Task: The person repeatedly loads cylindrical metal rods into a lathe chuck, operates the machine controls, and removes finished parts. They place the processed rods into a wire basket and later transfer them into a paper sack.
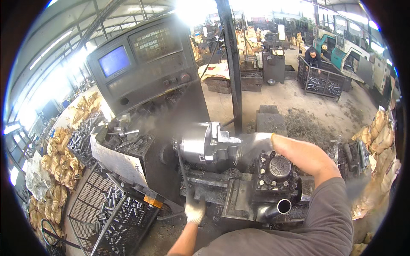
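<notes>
A wide workshop with a concrete floor [256, 98] is shown, where a bin [322, 81] is being leaned over by a person in dark clothes [313, 56]. In the foreground, a lathe is overlooked by a dark control panel [149, 64], and metal pieces are heaped in a mesh crate [83, 209] at lower left. The silver chuck [194, 145] is mounted mid-view, above the lathe bed; its axis is laid crosswise, dipping slightly to the right, and its jaws are faced right. Just beyond that face the gloved right hand [258, 143] is held, blurred; whether its fingers are bent or gripping cannot be told. A long dark lever [183, 168] is set near upright before the chuck, its long axis leaned slightly, lower end pointed toward the wearer. That end is met by the gloved left hand [195, 209]; whether its fingers are wrapped around it cannot be told.
</notes>
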### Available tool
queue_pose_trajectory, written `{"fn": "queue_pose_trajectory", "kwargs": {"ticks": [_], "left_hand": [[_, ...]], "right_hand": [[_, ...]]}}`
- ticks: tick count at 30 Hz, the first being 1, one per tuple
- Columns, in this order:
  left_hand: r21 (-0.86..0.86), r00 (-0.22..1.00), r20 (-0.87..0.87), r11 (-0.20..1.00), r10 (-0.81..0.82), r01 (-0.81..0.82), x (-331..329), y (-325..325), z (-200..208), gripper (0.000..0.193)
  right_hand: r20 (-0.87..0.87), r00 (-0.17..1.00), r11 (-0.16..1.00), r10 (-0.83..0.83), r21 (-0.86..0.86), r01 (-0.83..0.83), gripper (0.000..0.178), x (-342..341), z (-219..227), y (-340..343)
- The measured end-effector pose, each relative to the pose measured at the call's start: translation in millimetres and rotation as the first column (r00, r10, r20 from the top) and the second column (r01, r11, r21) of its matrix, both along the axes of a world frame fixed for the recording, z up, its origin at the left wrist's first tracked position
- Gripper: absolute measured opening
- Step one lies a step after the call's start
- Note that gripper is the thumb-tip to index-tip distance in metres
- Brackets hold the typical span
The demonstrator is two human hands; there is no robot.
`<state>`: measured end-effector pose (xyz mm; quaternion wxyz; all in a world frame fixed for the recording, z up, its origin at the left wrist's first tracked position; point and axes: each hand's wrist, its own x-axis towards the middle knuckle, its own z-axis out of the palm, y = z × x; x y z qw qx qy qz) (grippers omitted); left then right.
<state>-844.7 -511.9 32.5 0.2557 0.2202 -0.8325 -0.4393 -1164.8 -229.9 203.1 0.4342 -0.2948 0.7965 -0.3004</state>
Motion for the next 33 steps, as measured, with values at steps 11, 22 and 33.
{"fn": "queue_pose_trajectory", "kwargs": {"ticks": [11,22,33], "left_hand": [[-0.931,0.937,0.006,0.34,-0.348,0.132,-189.8,-27.1,123.5,0.078],[-0.792,0.886,0.123,0.494,-0.446,0.359,-253.4,-8.2,193.1,0.089],[-0.803,0.898,-0.036,0.548,-0.438,0.235,-247.7,-25.1,164.0,0.074]], "right_hand": [[-0.707,0.587,0.712,-0.395,0.167,0.682,0.041,-52.7,-41.8,255.3],[-0.508,0.816,0.955,0.277,0.238,-0.176,0.061,-57.3,-56.2,-24.9],[-0.322,0.927,0.973,0.192,0.189,-0.136,0.054,-34.1,-19.4,7.2]]}}
